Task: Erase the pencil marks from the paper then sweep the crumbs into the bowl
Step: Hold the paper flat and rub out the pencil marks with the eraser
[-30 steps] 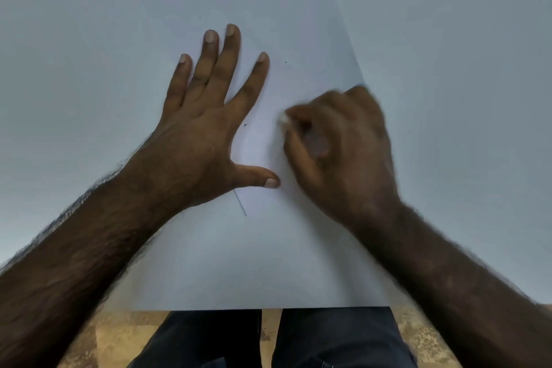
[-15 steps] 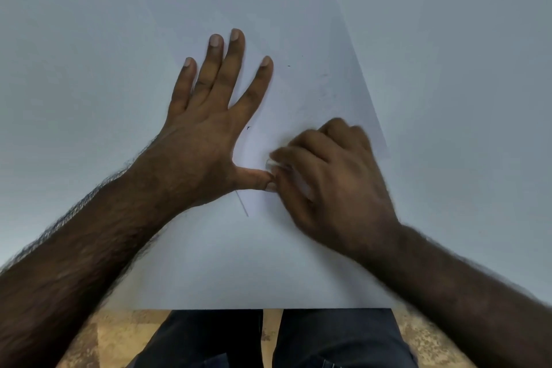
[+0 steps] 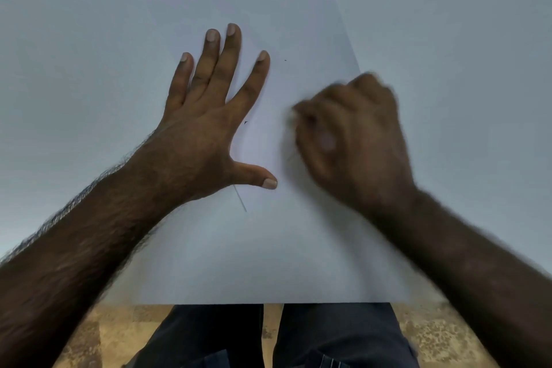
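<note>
A white sheet of paper [image 3: 268, 248] lies flat on a pale tabletop [image 3: 74, 54], its near edge at the tabletop's front rim. A short pencil line [image 3: 240, 199] shows on the paper just below the left thumb, and 2 tiny dark specks [image 3: 245, 122] sit near the paper's middle and farther up. The left hand [image 3: 206, 125] rests palm-down on the paper's left part, fingers straight and spread, thumb stretched toward the paper's middle. The right hand [image 3: 349, 140], blurred by motion, sits over the paper's right part with fingers curled tight; a small whitish bit at its fingertips may be an eraser [image 3: 291, 116], though the blur leaves that unsure. Below the paper's near edge, dark trousers [image 3: 268, 337] and a mottled tan floor [image 3: 433, 334] show.
</note>
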Action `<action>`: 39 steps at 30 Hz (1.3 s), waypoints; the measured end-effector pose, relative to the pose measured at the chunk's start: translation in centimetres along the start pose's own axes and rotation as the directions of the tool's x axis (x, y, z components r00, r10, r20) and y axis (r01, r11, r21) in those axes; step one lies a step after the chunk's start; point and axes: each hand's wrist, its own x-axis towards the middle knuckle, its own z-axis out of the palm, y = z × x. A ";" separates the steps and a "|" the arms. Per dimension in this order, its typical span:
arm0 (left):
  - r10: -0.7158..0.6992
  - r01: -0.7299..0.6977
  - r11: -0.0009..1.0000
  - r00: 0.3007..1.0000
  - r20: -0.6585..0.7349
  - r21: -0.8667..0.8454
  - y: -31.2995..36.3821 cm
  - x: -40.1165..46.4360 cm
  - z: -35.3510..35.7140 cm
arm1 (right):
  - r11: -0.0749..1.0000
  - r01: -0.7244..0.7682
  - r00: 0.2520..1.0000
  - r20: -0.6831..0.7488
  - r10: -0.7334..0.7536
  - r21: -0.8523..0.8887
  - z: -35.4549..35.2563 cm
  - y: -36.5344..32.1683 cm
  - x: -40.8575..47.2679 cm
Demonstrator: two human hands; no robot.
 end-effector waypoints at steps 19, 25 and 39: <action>0.009 -0.009 1.000 1.000 -0.007 0.021 -0.2 0.1 0.2 | 0.993 0.041 0.993 0.110 -0.053 0.110 0.2 -1.9 -2.7; 0.003 -0.003 1.000 1.000 0.007 0.020 -0.1 0.0 0.0 | 1.000 0.023 1.000 -0.002 -0.023 -0.018 -0.2 0.8 0.0; -0.018 0.017 1.000 0.999 0.032 0.024 0.4 0.1 -0.4 | 0.993 -0.092 0.995 -0.041 0.095 0.070 -0.4 1.3 -0.7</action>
